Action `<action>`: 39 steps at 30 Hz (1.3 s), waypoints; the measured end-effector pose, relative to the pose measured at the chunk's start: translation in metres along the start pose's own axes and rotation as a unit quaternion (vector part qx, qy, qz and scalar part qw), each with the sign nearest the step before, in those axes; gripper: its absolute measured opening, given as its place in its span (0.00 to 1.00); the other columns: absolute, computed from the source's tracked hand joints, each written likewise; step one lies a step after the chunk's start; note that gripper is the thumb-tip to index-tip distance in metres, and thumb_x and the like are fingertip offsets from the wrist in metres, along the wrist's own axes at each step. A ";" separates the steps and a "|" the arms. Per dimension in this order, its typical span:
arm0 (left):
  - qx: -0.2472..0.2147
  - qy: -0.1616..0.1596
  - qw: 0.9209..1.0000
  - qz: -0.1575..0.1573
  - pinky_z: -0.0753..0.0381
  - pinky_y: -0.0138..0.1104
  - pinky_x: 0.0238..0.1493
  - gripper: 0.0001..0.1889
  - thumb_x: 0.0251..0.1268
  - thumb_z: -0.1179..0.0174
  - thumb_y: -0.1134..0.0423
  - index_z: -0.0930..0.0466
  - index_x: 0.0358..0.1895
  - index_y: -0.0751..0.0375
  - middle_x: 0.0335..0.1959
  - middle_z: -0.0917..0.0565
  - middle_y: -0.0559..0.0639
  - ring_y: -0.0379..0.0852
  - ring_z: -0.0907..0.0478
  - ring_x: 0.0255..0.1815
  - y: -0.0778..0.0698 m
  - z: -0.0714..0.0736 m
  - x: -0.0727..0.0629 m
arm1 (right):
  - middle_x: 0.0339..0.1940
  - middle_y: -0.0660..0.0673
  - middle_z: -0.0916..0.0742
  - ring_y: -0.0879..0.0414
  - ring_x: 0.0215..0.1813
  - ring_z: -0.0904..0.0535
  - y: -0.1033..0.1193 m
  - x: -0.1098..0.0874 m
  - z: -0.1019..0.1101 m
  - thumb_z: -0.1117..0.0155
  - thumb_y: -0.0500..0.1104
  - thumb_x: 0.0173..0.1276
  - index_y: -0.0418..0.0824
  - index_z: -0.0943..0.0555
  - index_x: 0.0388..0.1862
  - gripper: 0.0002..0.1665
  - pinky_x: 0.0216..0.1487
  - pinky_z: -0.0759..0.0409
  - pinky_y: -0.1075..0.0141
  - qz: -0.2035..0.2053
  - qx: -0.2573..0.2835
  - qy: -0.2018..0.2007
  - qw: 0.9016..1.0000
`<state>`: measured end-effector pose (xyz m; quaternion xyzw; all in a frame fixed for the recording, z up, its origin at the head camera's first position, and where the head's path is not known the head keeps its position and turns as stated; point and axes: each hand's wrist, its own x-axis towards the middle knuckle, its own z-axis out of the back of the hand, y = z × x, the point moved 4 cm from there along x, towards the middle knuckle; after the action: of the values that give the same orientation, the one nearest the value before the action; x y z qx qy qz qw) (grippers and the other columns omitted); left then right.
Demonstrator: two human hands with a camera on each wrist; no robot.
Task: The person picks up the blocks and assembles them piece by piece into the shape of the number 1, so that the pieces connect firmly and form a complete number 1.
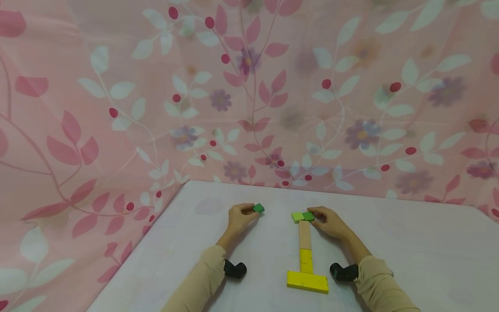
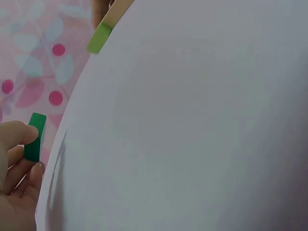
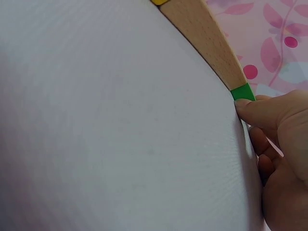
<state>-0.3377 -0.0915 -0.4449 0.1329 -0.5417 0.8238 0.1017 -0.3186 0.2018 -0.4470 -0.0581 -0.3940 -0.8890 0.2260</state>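
Observation:
My left hand pinches a dark green block between thumb and fingers, to the left of the row of blocks; the left wrist view shows this green block too. With thumb and fingers, my right hand grips another dark green block. That block lies against a light green block, and both sit at the far end of a bare wooden block. Nearer to me come a yellow block and a wider yellow block set crosswise.
All the blocks in the row lie on a white-covered table. Floral pink cloth hangs behind the table and along its left side. Black wrist-worn devices sit on both forearms, beside beige sleeves.

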 end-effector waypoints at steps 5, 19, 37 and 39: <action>-0.017 0.024 0.999 -0.031 0.20 0.31 0.37 0.16 0.48 0.33 0.73 0.18 0.43 0.76 0.36 0.15 0.64 0.52 0.18 0.35 -0.008 -0.013 -0.003 | 0.51 0.33 0.20 0.42 0.49 0.25 0.000 0.000 0.002 0.39 0.30 0.62 0.28 0.25 0.56 0.22 0.55 0.30 0.45 0.003 0.002 0.003 1.000; -0.023 0.058 0.997 -0.052 0.20 0.29 0.37 0.16 0.47 0.31 0.73 0.17 0.42 0.75 0.35 0.15 0.63 0.50 0.17 0.34 -0.025 -0.041 -0.008 | 0.52 0.33 0.20 0.42 0.49 0.25 -0.002 0.000 0.000 0.39 0.30 0.61 0.29 0.25 0.57 0.23 0.56 0.30 0.45 -0.008 0.004 0.003 1.000; -0.002 0.098 0.994 -0.058 0.21 0.28 0.36 0.16 0.47 0.30 0.71 0.16 0.41 0.73 0.34 0.15 0.60 0.44 0.19 0.31 -0.029 -0.072 -0.010 | 0.52 0.33 0.20 0.42 0.50 0.26 -0.003 0.001 -0.001 0.39 0.31 0.61 0.29 0.25 0.57 0.23 0.56 0.30 0.45 -0.020 0.008 0.011 1.000; 0.008 0.096 0.994 -0.055 0.21 0.27 0.35 0.15 0.46 0.30 0.71 0.16 0.41 0.72 0.33 0.15 0.59 0.42 0.20 0.30 -0.030 -0.073 -0.010 | 0.52 0.33 0.20 0.43 0.49 0.26 -0.003 0.001 0.000 0.39 0.31 0.61 0.30 0.25 0.57 0.23 0.55 0.29 0.46 -0.022 0.010 0.010 1.000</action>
<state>-0.3269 -0.0125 -0.4503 0.0841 -0.5144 0.8303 0.1972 -0.3203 0.2031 -0.4486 -0.0382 -0.4018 -0.8902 0.2111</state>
